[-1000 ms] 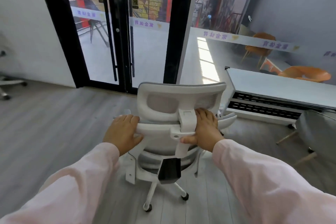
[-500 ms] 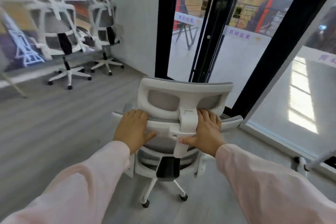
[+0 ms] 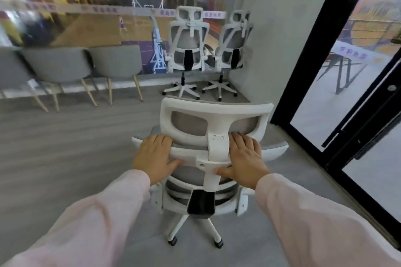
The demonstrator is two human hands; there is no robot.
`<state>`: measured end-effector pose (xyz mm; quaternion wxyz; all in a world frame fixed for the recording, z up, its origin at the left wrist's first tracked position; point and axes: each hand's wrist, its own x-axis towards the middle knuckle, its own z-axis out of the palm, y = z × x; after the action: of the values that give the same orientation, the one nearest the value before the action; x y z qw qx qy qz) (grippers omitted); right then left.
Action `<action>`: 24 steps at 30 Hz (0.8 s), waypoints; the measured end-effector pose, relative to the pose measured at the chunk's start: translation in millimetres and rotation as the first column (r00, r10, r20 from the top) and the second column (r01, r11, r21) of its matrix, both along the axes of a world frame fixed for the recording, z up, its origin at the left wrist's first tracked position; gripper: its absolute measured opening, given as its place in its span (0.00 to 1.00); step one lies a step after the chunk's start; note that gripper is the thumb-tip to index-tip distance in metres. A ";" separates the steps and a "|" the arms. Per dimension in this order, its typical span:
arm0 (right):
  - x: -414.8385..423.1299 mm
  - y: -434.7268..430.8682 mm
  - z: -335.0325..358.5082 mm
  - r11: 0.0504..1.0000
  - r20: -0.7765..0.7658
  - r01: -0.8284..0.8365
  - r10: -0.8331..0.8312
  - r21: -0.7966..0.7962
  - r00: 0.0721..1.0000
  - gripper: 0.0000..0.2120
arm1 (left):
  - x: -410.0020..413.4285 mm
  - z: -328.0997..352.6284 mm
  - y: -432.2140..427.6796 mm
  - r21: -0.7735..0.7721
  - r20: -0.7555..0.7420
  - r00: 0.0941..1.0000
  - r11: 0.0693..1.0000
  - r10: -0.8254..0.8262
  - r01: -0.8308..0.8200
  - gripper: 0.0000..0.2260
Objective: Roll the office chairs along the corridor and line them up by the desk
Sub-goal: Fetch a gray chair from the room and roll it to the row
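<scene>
Office chair, white with grey mesh, stands on the grey floor directly ahead, left hand and right hand gripping its backrest rail either side of the headrest post, two matching chairs beyond, glass door at right.

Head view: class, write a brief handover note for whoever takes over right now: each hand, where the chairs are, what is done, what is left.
Left hand and right hand: both grip the back of the chair, either side of its headrest post.
Chair: upright on its castors, beside the glass door.
Second chair and third chair: side by side at the wall ahead, untouched.
Done: desk not in view, so no chair counts as lined up.
Left: roll the held chair to the desk, then probably fetch the other two.
</scene>
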<state>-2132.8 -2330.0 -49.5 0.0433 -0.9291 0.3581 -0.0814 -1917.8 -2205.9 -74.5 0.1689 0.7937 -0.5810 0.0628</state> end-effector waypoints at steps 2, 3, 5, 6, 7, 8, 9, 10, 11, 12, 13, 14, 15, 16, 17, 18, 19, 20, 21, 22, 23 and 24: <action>33.5 -15.4 -2.4 0.999 0.011 -0.052 0.052 -0.010 0.999 0.51 | 25.4 -1.9 -2.6 0.009 0.006 0.998 0.998 0.060 -0.060 0.21; 50.4 -22.1 -2.7 0.997 0.013 -0.077 0.077 -0.013 0.997 0.52 | 38.3 -2.3 -3.7 0.010 0.013 0.996 0.996 0.089 -0.089 0.21; 84.0 -34.8 -2.3 0.992 0.020 -0.125 0.125 -0.017 0.992 0.51 | 63.7 -2.2 -6.0 0.007 0.026 0.989 0.990 0.143 -0.144 0.22; 101.3 -41.5 -2.3 0.989 0.027 -0.148 0.148 -0.018 0.989 0.51 | 76.6 -2.5 -7.3 -0.002 0.029 0.985 0.985 0.170 -0.170 0.22; 118.4 -47.9 -2.2 0.985 0.035 -0.170 0.170 -0.018 0.985 0.51 | 89.6 -2.8 -8.8 -0.014 0.027 0.980 0.980 0.197 -0.197 0.22; 136.3 -53.7 -2.0 0.981 0.043 -0.193 0.194 -0.017 0.980 0.51 | 102.9 -3.3 -9.6 -0.026 0.025 0.974 0.974 0.224 -0.224 0.21; 155.0 -59.1 -2.1 0.976 0.049 -0.219 0.220 -0.018 0.974 0.51 | 117.0 -4.2 -9.8 -0.041 0.026 0.967 0.967 0.252 -0.251 0.21; 174.3 -63.6 -2.3 0.969 0.055 -0.245 0.245 -0.020 0.968 0.51 | 131.8 -5.4 -9.5 -0.057 0.036 0.960 0.959 0.279 -0.277 0.21; 193.8 -67.3 -2.1 0.963 0.060 -0.267 0.268 -0.018 0.962 0.51 | 147.2 -6.6 -8.9 -0.074 0.051 0.951 0.951 0.305 -0.301 0.21; 214.2 -70.1 -1.5 0.958 0.062 -0.286 0.287 -0.017 0.956 0.51 | 163.2 -7.6 -8.1 -0.086 0.066 0.941 0.942 0.331 -0.325 0.21; 234.9 -72.4 -1.1 0.953 0.060 -0.302 0.303 -0.016 0.951 0.51 | 179.0 -8.1 -7.2 -0.091 0.076 0.932 0.933 0.355 -0.348 0.20; 255.7 -74.3 -0.2 0.949 0.058 -0.315 0.315 -0.013 0.947 0.51 | 195.1 -7.7 -6.5 -0.093 0.084 0.923 0.925 0.376 -0.368 0.20; 276.9 -76.2 0.5 0.946 0.055 -0.325 0.325 -0.005 0.944 0.51 | 212.2 -7.1 -5.9 -0.097 0.090 0.915 0.918 0.393 -0.385 0.20; 298.9 -77.2 1.5 0.942 0.049 -0.335 0.334 0.008 0.941 0.51 | 229.7 -6.1 -4.8 -0.100 0.088 0.908 0.911 0.410 -0.401 0.20; 321.6 -77.7 2.7 0.938 0.038 -0.346 0.345 0.023 0.938 0.52 | 247.8 -5.2 -3.0 -0.098 0.080 0.901 0.903 0.426 -0.418 0.20; 344.9 -77.4 4.2 0.934 0.023 -0.356 0.355 0.038 0.934 0.52 | 265.9 -4.6 -0.1 -0.092 0.074 0.893 0.895 0.444 -0.437 0.21; 367.5 -76.6 5.8 0.930 0.005 -0.365 0.365 0.051 0.931 0.53 | 283.8 -4.3 2.9 -0.087 0.076 0.885 0.887 0.460 -0.453 0.21; 389.8 -75.3 7.5 0.925 -0.009 -0.374 0.375 0.061 0.927 0.53 | 301.9 -3.9 6.3 -0.086 0.084 0.877 0.880 0.474 -0.467 0.21; 411.4 -74.0 8.8 0.921 -0.018 -0.384 0.386 0.068 0.922 0.54 | 320.1 -3.1 9.2 -0.090 0.091 0.869 0.873 0.486 -0.479 0.21; 433.1 -72.8 10.1 0.916 -0.024 -0.396 0.398 0.070 0.917 0.54 | 338.7 -2.4 11.7 -0.091 0.091 0.862 0.866 0.499 -0.492 0.21; 454.6 -71.5 10.7 0.910 -0.028 -0.408 0.411 0.067 0.911 0.54 | 357.7 -2.4 14.1 -0.088 0.086 0.854 0.858 0.512 -0.506 0.21; 475.2 -70.3 10.8 0.905 -0.028 -0.421 0.423 0.058 0.906 0.54 | 376.3 -2.3 16.3 -0.083 0.079 0.846 0.850 0.527 -0.521 0.21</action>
<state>-1657.7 -2400.4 -38.7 0.0760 -0.9846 0.1513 -0.0426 -1541.6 -2189.6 -76.7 0.1394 0.9127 -0.3480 0.1625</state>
